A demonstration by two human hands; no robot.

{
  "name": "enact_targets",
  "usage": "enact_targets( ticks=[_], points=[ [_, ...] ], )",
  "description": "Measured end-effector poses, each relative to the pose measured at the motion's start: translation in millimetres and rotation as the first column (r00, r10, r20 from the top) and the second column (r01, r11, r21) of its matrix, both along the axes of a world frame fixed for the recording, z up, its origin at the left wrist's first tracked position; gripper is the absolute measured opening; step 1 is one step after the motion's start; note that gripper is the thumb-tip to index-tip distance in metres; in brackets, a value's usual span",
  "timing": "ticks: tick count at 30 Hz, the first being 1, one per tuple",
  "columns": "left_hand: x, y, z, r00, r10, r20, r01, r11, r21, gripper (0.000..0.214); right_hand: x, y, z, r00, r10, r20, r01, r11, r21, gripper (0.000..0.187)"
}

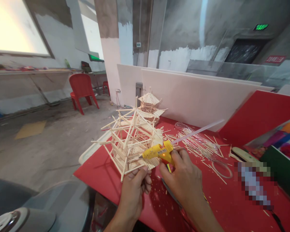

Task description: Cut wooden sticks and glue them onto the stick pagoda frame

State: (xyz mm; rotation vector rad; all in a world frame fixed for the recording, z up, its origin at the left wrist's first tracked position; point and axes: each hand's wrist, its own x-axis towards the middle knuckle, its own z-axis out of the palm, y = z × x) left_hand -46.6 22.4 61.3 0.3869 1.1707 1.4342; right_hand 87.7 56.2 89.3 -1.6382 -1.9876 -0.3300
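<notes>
A pavilion model built of thin wooden sticks (132,138) stands in the middle of the view, its sloping roof frame uncovered in places. My left hand (135,187) is closed on the lower front edge of this model, near a row of sticks. In my right hand (182,170) is a yellow hot glue gun (158,151) with a small orange light and a long clear glue stick (198,130) out of its back. The gun's nozzle points left, close to the sticks above my left fingers; whether it touches them I cannot tell.
Behind stands a finished-looking stick pagoda (149,103). Loose sticks (195,143), a tape ring (222,169) and a beige-handled tool (248,156) lie on the red table (157,206). White boards (183,93) lean beyond. A red chair (81,87) stands further left.
</notes>
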Motion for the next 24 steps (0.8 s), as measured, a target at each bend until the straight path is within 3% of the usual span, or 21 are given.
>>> enact_targets(
  ticks=[24],
  points=[
    [1.2,-0.8,0.6,1.0,-0.001,0.02,0.001,1.0,0.016,0.028,-1.0,-0.9,0.6,1.0,0.0,-0.002,0.0,1.0,-0.02,0.03]
  ],
)
